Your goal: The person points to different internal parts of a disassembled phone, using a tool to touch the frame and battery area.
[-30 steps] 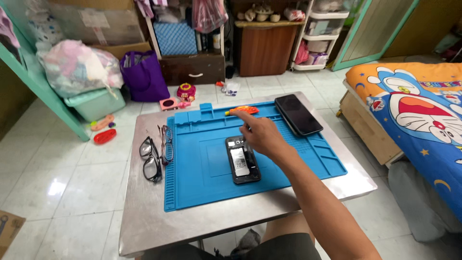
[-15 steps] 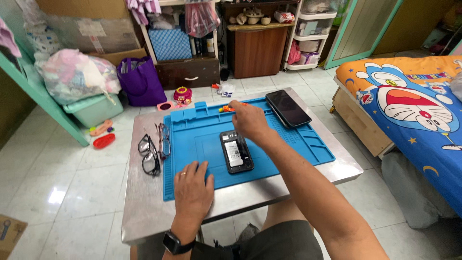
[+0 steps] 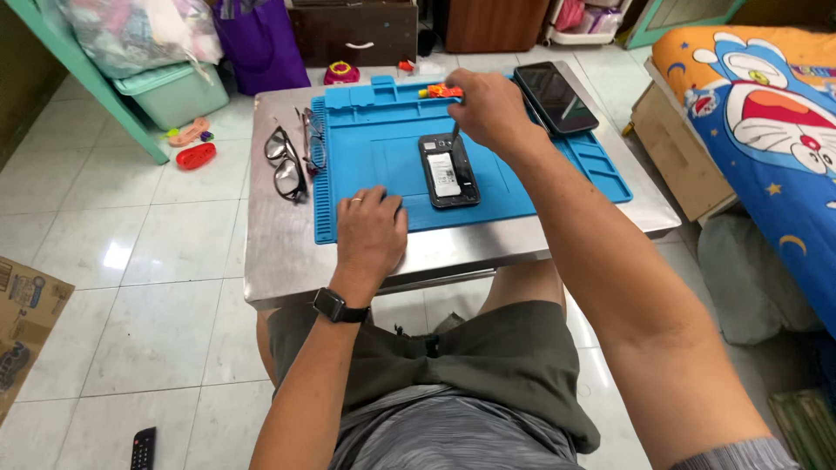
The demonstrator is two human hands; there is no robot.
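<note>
While right hand (image 3: pixel 488 109) grips screwdriver (image 3: pixel 446 94), left hand (image 3: pixel 370 231) flat, released, blue mat (image 3: pixel 374 161), steel table (image 3: pixel 279 252), tiled floor (image 3: pixel 131 261).

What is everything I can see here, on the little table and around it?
Work mat: one, blue, covering most of the metal table.
Opened phone: one, black, back cover off, on the mat.
Screwdriver: one, orange and red handle, shaft pointing down at the opened phone.
Second phone: one, black, screen dark, at the table's far right edge.
Glasses: two pairs, dark frames, left of the mat.
Storage box: one, pale green, on the floor.
Remote control: one, black, on the floor tiles.
Hands: left hand flat on the mat's near edge, watch on its wrist; right hand gripping the screwdriver.
</note>
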